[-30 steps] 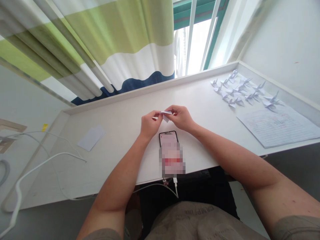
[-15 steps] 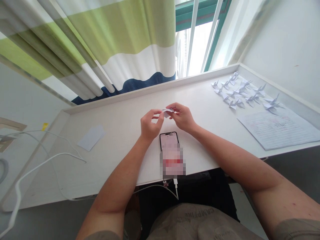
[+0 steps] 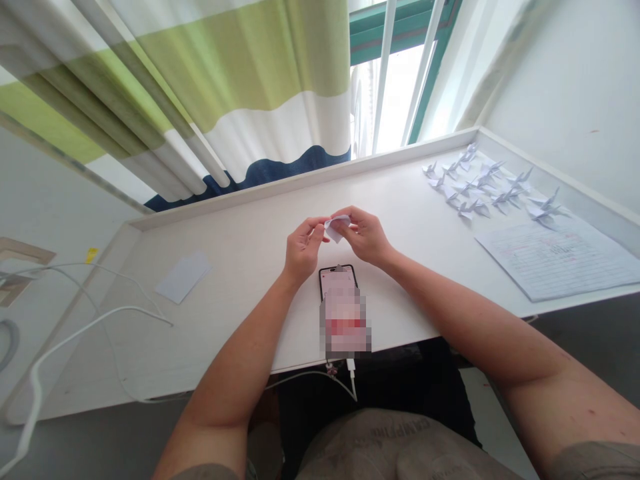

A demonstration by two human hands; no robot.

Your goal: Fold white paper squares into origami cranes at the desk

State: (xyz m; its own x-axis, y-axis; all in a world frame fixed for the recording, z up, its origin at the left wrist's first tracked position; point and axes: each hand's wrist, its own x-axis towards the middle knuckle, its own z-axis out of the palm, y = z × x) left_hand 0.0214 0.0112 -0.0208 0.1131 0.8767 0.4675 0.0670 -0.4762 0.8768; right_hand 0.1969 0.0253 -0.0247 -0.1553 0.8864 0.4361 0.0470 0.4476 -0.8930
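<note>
A white bench (image 3: 235, 293) runs below a striped curtain (image 3: 250, 87). At its centre, the left hand (image 3: 304, 252) and right hand (image 3: 365, 235) both grip a small folded white paper (image 3: 335, 228), just above a smartphone (image 3: 339, 283). Folded paper cranes (image 3: 507, 198) cluster at the upper right, beside a handwritten lined sheet (image 3: 550, 263). A blank white paper (image 3: 183, 278) lies left of the hands.

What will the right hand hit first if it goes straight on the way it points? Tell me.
The folded white paper, which its fingertips already pinch. Past that, the left hand looks next in line, though depth is hard to judge from this view. The right hand points toward both.
</note>
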